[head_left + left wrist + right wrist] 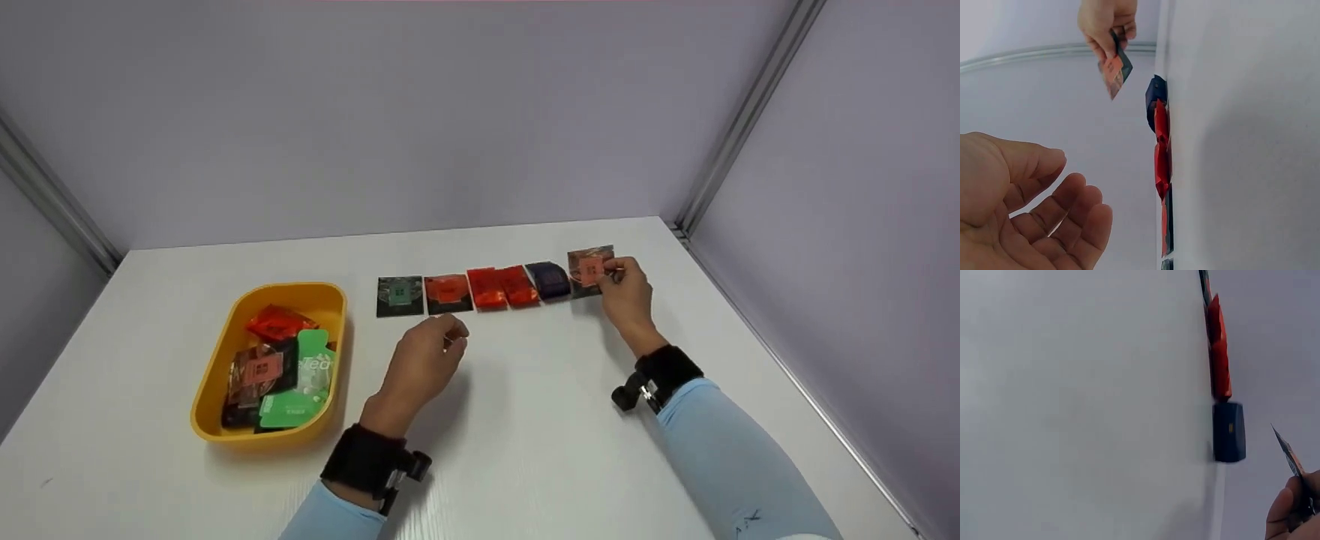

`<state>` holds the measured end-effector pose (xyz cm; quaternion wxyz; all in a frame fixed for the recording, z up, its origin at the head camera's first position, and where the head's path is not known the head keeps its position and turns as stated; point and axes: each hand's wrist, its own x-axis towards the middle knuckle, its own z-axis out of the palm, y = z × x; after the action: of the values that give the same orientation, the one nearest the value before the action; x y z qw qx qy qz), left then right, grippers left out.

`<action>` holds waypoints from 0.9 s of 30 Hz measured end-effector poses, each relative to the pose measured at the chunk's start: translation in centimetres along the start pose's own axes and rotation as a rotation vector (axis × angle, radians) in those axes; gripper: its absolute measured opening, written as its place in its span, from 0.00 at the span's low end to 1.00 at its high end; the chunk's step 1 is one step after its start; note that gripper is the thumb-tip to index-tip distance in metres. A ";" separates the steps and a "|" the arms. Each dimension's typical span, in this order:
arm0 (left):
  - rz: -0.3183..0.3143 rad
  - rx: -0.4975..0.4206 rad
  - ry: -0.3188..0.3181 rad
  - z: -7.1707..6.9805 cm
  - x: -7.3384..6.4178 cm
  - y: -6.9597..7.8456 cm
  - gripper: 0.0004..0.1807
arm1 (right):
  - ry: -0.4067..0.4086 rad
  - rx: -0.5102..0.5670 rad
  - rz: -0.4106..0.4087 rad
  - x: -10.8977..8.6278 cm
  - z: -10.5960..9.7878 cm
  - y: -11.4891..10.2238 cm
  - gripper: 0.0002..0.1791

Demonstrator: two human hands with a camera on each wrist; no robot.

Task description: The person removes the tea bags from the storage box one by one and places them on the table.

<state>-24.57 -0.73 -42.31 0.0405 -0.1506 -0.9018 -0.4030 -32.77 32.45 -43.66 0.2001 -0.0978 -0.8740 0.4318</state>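
My right hand (628,296) pinches a flat brown sachet with an orange label (589,270) by its right edge. In the left wrist view that sachet (1113,76) hangs tilted, raised off the table. Just left of it lies a dark blue packet (549,280), then two shiny red packets (487,289) side by side. Further left come a dark sachet with a red-orange label (448,293) and a dark sachet with a green label (400,296). Below this row hovers my left hand (424,360), its fingers loosely curled around nothing.
A yellow tray (201,401) stands on the white table (540,450) to the left. Inside are a red packet (279,322), a brown sachet with a pink-orange label (259,369) and a green tea packet (304,386). Grey walls (420,120) enclose the back and sides.
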 end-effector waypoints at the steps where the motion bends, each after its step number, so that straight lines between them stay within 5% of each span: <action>1: 0.007 0.022 -0.008 0.2 0.0 -0.1 0.05 | 0.001 -0.015 0.019 0.5 -0.1 0.5 0.13; 7: 0.013 0.131 -0.091 1.4 -0.1 -0.1 0.06 | -0.042 -0.076 0.080 2.5 0.3 1.8 0.15; 13: 0.022 0.142 -0.124 1.6 -0.1 0.3 0.08 | -0.156 -0.103 0.085 3.5 1.5 2.0 0.15; 20: 0.092 0.125 -0.110 1.5 -0.7 0.3 0.07 | -0.238 -0.213 0.027 3.9 1.9 1.9 0.18; 27: 0.069 0.106 -0.145 1.5 -1.2 0.4 0.08 | -0.275 -0.421 -0.095 3.8 2.1 2.3 0.17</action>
<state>-23.26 0.38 -43.27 -0.0029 -0.2081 -0.9167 -0.3411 -37.14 33.61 -45.61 0.0745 -0.0365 -0.9673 0.2396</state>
